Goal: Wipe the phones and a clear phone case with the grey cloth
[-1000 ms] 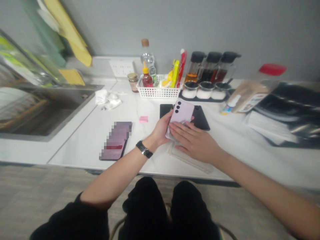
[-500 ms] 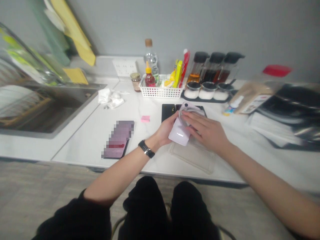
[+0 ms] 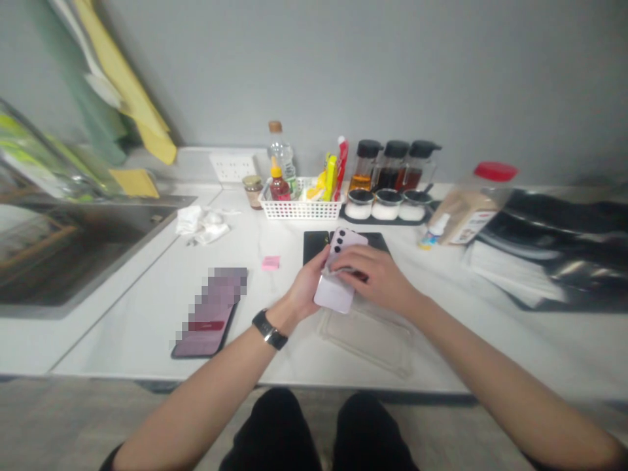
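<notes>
Basically, the person has the pale pink phone (image 3: 335, 279) back-up at frame centre, just above the white counter (image 3: 147, 288). The left hand (image 3: 305, 288) grips its left edge; the right hand (image 3: 375, 278) lies over its middle, pressing what looks like a small wipe, too blurred to confirm. Hands are together, both closed on the phone.

A clear phone case (image 3: 367, 330) lies flat on the counter just below the hands, lower centre. A black slab (image 3: 314, 243) sits just behind, upper centre. A second, dark phone (image 3: 209, 314) lies centre left, well apart.

Judgement: for a clean wipe, the left hand should pinch the edges only, so no prints land on the back. The right hand should stroke one way, away from the camera lenses (image 3: 339, 241), with light pressure. The phone is best kept low over the counter, near the case.
</notes>
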A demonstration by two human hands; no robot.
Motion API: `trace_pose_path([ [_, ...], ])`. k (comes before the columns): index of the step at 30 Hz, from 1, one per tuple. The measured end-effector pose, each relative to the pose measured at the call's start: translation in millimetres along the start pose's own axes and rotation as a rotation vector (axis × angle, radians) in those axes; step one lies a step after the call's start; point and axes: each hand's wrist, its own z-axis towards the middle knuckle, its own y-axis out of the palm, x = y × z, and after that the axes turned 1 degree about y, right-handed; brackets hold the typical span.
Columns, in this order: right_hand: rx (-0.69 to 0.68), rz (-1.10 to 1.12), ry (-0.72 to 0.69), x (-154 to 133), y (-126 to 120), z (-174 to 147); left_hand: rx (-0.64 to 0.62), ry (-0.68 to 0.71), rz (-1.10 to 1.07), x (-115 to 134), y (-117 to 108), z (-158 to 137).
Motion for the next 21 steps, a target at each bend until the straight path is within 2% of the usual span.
trace_pose_path([
  [2, -0.116, 0.019, -0.095, -6.9, 3.6, -7.1, 0.001, -0.031, -0.006, 1.5, 0.7, 0.4],
  [4, -0.148, 0.000, -0.130, -3.0, -0.4, -10.2, 0.006, -0.035, -0.007, 2.5, 2.1, -0.9],
  [6, -0.073, -0.044, -0.077, 10.2, -9.3, -8.9, 0.017, -0.004, 0.015, 2.4, 4.3, -3.0],
  [8, 0.066, -0.101, 0.012, 23.3, -16.9, -5.9, 0.019, 0.001, 0.070, 1.3, 5.9, -4.4],
  [10, 0.152, -0.133, 0.028, 26.8, -16.8, -4.8, 0.023, -0.016, 0.087, -0.4, 5.7, -4.0],
  [12, 0.109, -0.131, -0.059, 18.4, -7.6, -7.1, 0.040, 0.001, 0.047, -2.2, 3.6, -1.9],
  [15, -0.039, -0.115, -0.253, -3.2, 11.8, -13.7, 0.025, -0.009, 0.022, -3.1, -0.5, 1.1],
  [17, -0.064, -0.122, -0.316, -11.1, 17.7, -16.9, -0.002, -0.034, 0.039, -2.4, -1.9, 1.5],
  [21, 0.026, -0.139, -0.223, 1.5, 4.4, -18.3, 0.039, 0.044, 0.027, -0.2, -0.3, 0.2],
])
